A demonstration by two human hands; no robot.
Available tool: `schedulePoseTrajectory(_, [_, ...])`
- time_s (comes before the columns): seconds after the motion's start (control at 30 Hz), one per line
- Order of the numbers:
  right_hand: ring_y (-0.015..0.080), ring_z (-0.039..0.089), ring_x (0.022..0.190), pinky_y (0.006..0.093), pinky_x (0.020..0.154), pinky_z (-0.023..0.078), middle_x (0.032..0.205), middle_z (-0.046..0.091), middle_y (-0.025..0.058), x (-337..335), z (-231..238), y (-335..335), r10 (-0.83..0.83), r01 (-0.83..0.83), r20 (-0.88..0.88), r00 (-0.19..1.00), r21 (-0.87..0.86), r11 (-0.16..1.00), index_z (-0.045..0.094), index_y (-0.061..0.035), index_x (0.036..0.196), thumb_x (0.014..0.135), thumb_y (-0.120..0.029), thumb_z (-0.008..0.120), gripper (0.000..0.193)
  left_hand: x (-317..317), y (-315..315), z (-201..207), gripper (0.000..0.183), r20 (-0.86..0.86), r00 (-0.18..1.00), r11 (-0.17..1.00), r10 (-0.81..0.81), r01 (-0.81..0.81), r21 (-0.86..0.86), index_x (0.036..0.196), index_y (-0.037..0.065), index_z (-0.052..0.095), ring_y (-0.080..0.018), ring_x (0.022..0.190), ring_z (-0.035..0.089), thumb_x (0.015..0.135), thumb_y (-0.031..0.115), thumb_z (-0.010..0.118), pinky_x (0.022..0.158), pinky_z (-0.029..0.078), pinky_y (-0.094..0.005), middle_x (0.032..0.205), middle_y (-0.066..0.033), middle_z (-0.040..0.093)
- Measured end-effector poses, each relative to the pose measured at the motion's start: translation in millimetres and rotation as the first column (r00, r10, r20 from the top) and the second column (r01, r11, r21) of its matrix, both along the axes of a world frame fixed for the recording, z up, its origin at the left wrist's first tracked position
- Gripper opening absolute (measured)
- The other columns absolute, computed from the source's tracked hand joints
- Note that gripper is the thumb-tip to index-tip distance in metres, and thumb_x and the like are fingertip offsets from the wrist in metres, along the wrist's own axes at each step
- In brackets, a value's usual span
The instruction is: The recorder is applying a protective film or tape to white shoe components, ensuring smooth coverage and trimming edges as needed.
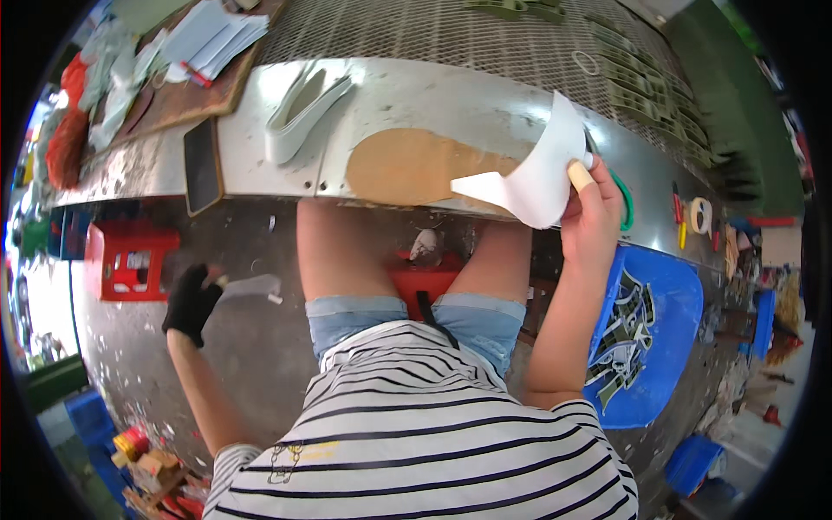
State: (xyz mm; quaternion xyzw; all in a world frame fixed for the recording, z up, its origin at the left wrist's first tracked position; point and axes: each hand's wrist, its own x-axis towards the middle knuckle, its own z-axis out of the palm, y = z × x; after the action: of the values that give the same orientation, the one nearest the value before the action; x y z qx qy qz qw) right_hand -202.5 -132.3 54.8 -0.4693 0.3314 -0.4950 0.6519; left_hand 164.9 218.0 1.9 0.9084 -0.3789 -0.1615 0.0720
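My right hand (591, 204) is closed on a white curved sheet piece (544, 173), raised over the front edge of the metal bench. A tan covering wraps one of its fingertips. Beside that wrist shows a green loop (623, 201), mostly hidden. My left hand (194, 303), in a black glove with bare fingertips, is low at the left, away from the bench. Motion smears its fingers. A blurred pale strip (251, 287) is right by the fingertips; whether they grip it cannot be made out. A brown flat template-like sheet (399, 165) lies under the white piece.
On the bench (451, 87) are a white folded band (299, 121) and a dark flat block (203, 166). Metal mesh (373, 33) carries olive strips (637, 78). At right stands a blue basin (672, 338) with cut pieces; at left, a red stool (130, 260).
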Motion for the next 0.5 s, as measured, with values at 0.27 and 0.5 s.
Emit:
schedulePoseTrajectory(0.27, [0.0049, 0.059, 0.069, 0.0194, 0.060, 0.046, 0.078, 0.065, 0.0046, 31, 25, 54, 0.531, -0.561, -0.357, 0.769, 0.021, 0.827, 0.060, 0.0027, 0.090, 0.082, 0.002, 0.054, 0.009, -152, -178, 62, 0.029, -0.857, 0.201, 0.816, -0.474, -0.265, -0.514, 0.105, -0.001, 0.060, -0.0089, 0.083, 0.057, 0.082, 0.016, 0.065, 0.071, 0.047, -0.0241, 0.095, -0.0060, 0.062])
schedulePoseTrajectory(0.5, [0.0050, 0.059, 0.064, 0.0191, 0.059, 0.045, 0.074, 0.065, 0.0054, 35, 20, 60, 0.522, -0.550, -0.448, 0.726, 0.078, 0.832, 0.060, 0.0032, 0.088, 0.079, 0.003, 0.055, 0.010, -149, -196, 52, 0.034, -0.874, 0.277, 0.889, -0.400, -0.116, -0.444, 0.105, -0.003, 0.060, -0.0090, 0.076, 0.058, 0.077, 0.015, 0.067, 0.063, 0.048, -0.0248, 0.085, -0.0046, 0.064])
